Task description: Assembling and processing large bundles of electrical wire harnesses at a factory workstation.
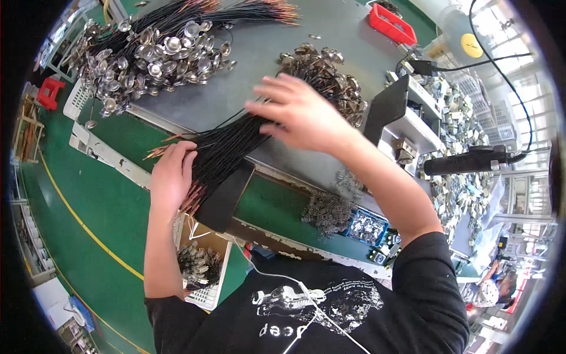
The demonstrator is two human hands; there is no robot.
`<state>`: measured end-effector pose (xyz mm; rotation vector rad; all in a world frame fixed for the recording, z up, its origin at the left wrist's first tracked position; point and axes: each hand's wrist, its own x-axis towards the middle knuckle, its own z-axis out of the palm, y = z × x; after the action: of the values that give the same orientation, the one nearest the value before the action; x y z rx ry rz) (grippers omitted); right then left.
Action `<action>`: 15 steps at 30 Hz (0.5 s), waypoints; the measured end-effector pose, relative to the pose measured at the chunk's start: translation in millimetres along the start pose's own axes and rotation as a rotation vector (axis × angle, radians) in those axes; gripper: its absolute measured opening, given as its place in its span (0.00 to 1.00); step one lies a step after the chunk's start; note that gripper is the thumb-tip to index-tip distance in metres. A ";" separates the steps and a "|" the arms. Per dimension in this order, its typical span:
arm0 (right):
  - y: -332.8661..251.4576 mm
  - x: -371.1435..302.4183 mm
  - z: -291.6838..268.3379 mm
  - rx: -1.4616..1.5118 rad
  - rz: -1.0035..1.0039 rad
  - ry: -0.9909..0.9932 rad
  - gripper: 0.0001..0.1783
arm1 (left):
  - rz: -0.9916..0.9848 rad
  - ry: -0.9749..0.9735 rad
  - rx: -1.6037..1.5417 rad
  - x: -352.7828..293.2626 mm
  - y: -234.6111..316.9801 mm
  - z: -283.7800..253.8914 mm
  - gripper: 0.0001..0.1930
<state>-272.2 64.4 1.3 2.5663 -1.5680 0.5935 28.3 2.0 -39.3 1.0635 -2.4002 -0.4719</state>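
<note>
A thick bundle of black wires (230, 144) lies slantwise over the near edge of the grey table, with bare reddish ends toward the lower left. Many round metal cups (348, 88) are attached at its far right end. My left hand (171, 174) is at the reddish ends, its fingers bent together over the wires; the palm side is hidden. Over the cup end of the bundle, my right hand (303, 115) is spread with its fingers apart, slightly blurred. Whether its fingertips touch the wires is hard to tell.
A second heap of cupped wires (171, 56) lies at the far left of the table (247, 56). Coil springs (327, 212) and a blue tray of small metal parts (367, 227) are near me. A red bin (392, 25) stands far right, above a dark-handled tool (466, 162).
</note>
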 end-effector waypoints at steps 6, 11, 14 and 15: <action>112.1 -26.4 -85.0 -0.274 0.771 -0.087 0.21 | 0.020 -0.016 -0.039 2.1 -0.3 4.1 0.06; 133.6 -15.9 -76.9 0.386 1.100 -0.496 0.28 | 0.032 -0.019 -0.057 -1.4 -6.1 5.2 0.06; 130.6 -12.5 -79.4 0.365 1.044 -0.586 0.29 | 0.010 -0.039 -0.041 -3.3 -4.4 2.0 0.06; 132.1 -14.2 -78.5 0.365 1.044 -0.585 0.29 | 0.011 -0.039 -0.041 -4.4 -4.7 2.4 0.06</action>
<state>-415.2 34.2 50.9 2.0018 -3.2853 0.1374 32.4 2.6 -44.8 1.0320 -2.4186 -0.5402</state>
